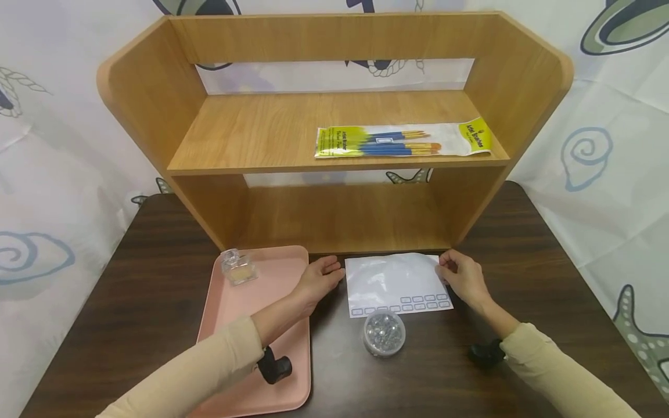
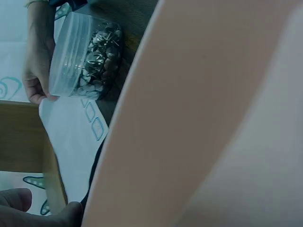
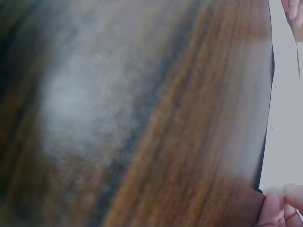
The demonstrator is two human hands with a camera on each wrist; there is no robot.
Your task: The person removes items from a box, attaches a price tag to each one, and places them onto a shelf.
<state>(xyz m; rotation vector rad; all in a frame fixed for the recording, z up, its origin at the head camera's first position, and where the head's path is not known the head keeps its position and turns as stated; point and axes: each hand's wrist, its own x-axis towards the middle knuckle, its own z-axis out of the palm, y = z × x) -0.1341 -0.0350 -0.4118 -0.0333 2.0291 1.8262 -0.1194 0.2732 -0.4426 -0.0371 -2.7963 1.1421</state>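
A white sheet of labels (image 1: 394, 281) lies in front of the shelf unit, with several blue-outlined labels along its near edge. At its right edge, my right hand (image 1: 467, 280) pinches the sheet between thumb and fingers; the right wrist view shows these fingertips (image 3: 272, 208) at the sheet's corner. My left hand (image 1: 320, 281) is beside the left edge, fingers loosely extended, not gripping anything. Just below the sheet stands a round clear tub (image 1: 384, 332) of shiny metal thumbtacks or similar small pieces, also seen side-on in the left wrist view.
Beneath my left forearm lies a pink tray (image 1: 282, 258), holding a small glass bottle (image 1: 239, 268) at its far left corner. The wooden shelf unit (image 1: 334, 220) stands behind the sheet. A packet of artist brushes (image 1: 402, 141) rests on its upper shelf.
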